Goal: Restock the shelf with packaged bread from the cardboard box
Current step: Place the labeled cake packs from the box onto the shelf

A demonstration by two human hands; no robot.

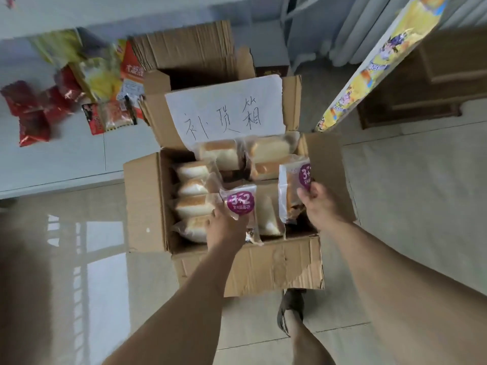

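Left hand (224,227) pinches a bread pack (241,206) over the box (247,267) near edge; right hand (320,206) pinches another pack (292,191) at the box's right side. More bread inside.

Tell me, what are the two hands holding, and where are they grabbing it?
Each holds a purple-label bread pack. The left hand grips its pack by the lower edge; the right hand pinches its pack at the right side.
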